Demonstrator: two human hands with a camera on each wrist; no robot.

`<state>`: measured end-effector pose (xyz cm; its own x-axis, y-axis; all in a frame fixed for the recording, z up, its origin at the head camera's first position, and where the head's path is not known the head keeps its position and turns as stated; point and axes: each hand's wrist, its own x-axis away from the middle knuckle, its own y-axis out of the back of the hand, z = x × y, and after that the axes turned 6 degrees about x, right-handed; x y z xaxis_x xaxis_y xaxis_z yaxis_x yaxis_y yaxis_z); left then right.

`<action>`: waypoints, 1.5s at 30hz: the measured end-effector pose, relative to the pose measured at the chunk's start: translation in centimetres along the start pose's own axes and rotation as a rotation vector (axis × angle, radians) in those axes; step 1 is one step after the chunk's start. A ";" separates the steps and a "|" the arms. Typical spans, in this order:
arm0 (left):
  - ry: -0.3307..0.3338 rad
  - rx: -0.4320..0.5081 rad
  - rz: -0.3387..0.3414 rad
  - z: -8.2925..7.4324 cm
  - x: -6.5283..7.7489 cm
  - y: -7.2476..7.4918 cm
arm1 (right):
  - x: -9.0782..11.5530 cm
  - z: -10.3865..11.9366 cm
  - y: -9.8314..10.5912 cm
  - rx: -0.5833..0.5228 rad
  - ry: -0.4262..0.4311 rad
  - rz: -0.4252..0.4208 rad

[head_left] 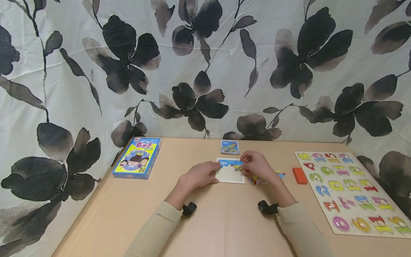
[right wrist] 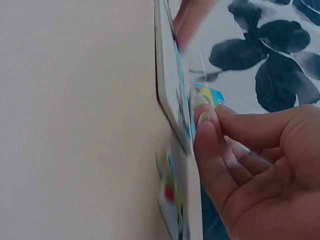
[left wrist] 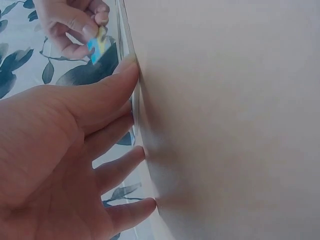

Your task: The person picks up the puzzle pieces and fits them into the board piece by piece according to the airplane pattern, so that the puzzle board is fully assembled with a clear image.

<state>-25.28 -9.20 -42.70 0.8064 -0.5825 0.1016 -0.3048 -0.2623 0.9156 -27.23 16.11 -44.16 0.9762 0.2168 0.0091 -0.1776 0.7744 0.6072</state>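
Note:
A small white-framed jigsaw board (head_left: 229, 177) lies on the table between both hands, with a blue strip of pieces along its far side. My left hand (head_left: 200, 174) rests at the board's left edge. In the left wrist view its thumb (left wrist: 127, 72) touches that edge, while the other fingers lie spread and loose along the tabletop. Thumb and index finger of my right hand (head_left: 257, 165) pinch a blue and yellow jigsaw piece (right wrist: 214, 94) over the board's right side. Several loose jigsaw pieces (head_left: 255, 180) lie beneath and beside the right hand, partly hidden by it.
Behind the board sits a small picture card (head_left: 229, 147). A blue and yellow box (head_left: 138, 159) stands at the back left. To the right are a red block (head_left: 300, 175) and a large board (head_left: 350, 231) of colourful shapes. A floral cloth (head_left: 244, 71) hangs behind the table.

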 end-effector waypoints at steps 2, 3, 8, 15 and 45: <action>0.001 0.004 0.000 0.0 0.0 0.0 | -0.2 0.3 -0.7 -0.003 -0.006 -0.005; 0.001 0.006 0.001 0.0 0.0 0.1 | -0.3 0.6 -1.0 -0.002 -0.008 -0.006; -0.005 0.009 -0.004 0.1 0.0 0.1 | -0.6 1.5 -2.8 0.006 -0.020 -0.002; -0.040 -0.008 -0.023 0.4 -0.1 0.1 | -1.1 2.7 -4.4 -0.011 -0.131 -0.018; -0.038 -0.002 -0.026 0.5 0.0 0.0 | -1.5 4.1 -6.5 0.094 -0.136 -0.159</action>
<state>-25.49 -9.55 -42.92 0.7941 -0.6045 0.0628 -0.2830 -0.2763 0.9184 -27.05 8.31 -44.89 0.9999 0.0097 0.0102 -0.0141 0.7322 0.6809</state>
